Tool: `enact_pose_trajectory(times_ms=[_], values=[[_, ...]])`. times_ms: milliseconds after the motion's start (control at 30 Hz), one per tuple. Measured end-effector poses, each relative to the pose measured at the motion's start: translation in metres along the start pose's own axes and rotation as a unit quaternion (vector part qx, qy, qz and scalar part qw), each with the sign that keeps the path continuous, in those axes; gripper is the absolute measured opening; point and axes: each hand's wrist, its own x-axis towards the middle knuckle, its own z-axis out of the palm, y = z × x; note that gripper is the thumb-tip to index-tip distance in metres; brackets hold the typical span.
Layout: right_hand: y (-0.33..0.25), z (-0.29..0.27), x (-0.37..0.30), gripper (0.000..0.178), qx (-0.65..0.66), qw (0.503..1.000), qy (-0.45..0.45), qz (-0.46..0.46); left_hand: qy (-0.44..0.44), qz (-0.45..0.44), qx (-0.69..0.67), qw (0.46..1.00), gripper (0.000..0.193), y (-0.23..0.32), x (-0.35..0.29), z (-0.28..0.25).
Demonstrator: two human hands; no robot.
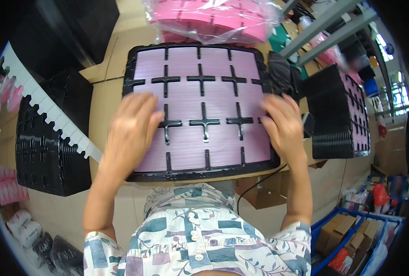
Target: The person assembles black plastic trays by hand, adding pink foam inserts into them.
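Note:
In front of me a black plastic tray (204, 175) lies on the table. Inside its raised rim is pale pink-purple sheet material (184, 142), and black cross-shaped ridges stand up through it in rows. Over the tray's left side is my left hand (132, 129), open, fingers slightly bent and thumb apart, a little blurred. My right hand (283, 124) is at the right side, also open, with its fingers spread near the rim. Nothing shows between the fingers of either hand. Whether the fingertips press on the sheet or hover just above it, I cannot tell.
Pink pieces in clear plastic wrap (213, 20) sit behind the tray. A white notched strip (52, 110) slants at the left, by stacked black trays (52, 152). Another tray stack (333, 119) stands at the right, near grey metal bars (326, 27). A black cable (255, 185) hangs in front.

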Motion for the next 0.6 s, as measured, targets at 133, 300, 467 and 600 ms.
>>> enact_pose_trajectory(times_ms=[133,300,467,600], values=[[0.057,0.063,0.050,0.043,-0.052,0.998,-0.023,-0.029,-0.029,-0.014,0.038,0.999,0.034,-0.030,0.038,0.035],[0.079,0.083,0.053,0.052,-0.082,0.996,-0.037,0.021,-0.033,-0.007,0.065,0.997,0.037,-0.046,0.056,0.049],[0.068,0.081,0.068,0.054,-0.084,0.989,-0.077,0.094,-0.013,-0.063,0.044,0.997,0.028,-0.061,0.066,0.050],[0.069,0.075,0.080,0.049,-0.077,0.975,-0.146,0.150,-0.001,-0.074,0.058,0.996,0.026,-0.065,0.073,0.060]])
